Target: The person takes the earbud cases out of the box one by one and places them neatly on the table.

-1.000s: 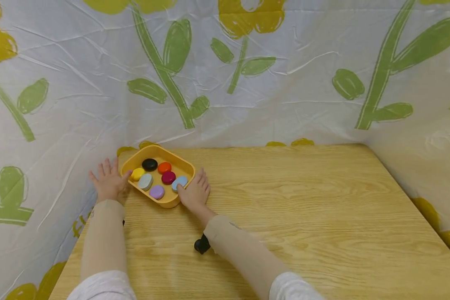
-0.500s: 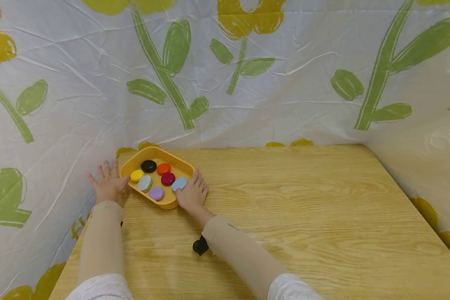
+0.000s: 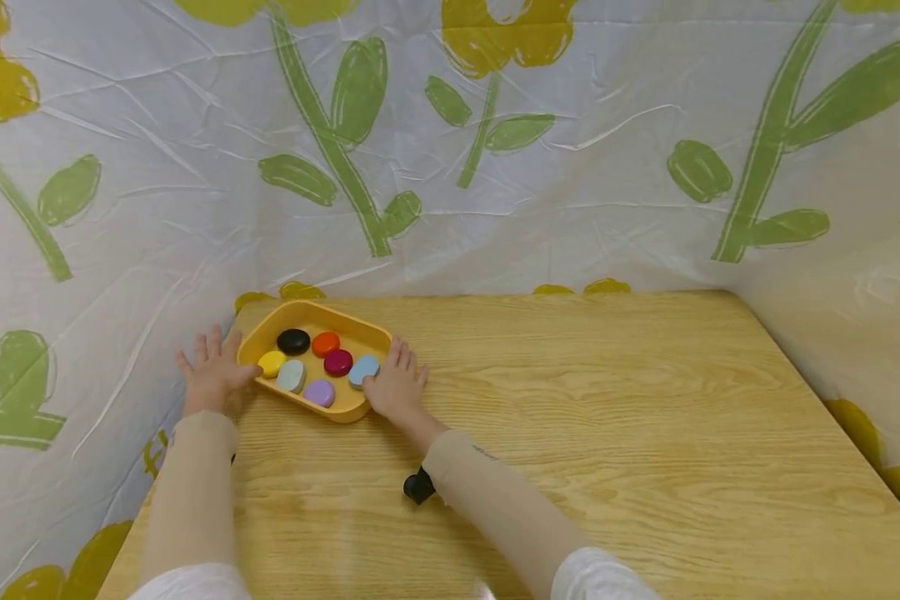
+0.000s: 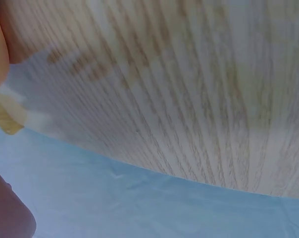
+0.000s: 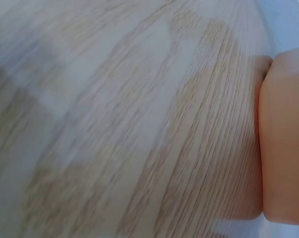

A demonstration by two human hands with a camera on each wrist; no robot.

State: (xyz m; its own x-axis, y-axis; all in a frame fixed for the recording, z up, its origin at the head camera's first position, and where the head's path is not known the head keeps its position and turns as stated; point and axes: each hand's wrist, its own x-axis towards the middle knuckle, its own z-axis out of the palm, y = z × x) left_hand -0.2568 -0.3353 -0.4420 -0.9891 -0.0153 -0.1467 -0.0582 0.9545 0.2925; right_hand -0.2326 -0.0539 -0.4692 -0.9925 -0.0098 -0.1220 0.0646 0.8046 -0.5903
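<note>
A yellow-orange tray (image 3: pixel 360 329) stands at the table's far left in the head view. Several smooth, rounded pieces lie inside it, among them a black piece (image 3: pixel 293 342), a lilac one (image 3: pixel 319 393) and a light blue one (image 3: pixel 364 372). My left hand (image 3: pixel 213 375) is at the tray's left end, fingers straight and spread, its thumb over the rim by a yellow piece (image 3: pixel 273 364). At the right end, my right hand (image 3: pixel 399 385) holds the tray wall, thumb inside the rim and fingers outside. The wrist views catch only the tray's outer side (image 5: pixel 287 139) and part of the left hand (image 4: pixel 10 210).
The wood-grain table (image 3: pixel 585 433) extends to the right of the tray. White cloth (image 3: pixel 607 208) printed with flowers hangs behind it and along both sides. A black device (image 3: pixel 418 486) is fixed under the right wrist.
The tray has turned slightly and come a little toward me, both hands moving along with it. My left thumb lifted off the rim and is over it again. The pieces stay inside.
</note>
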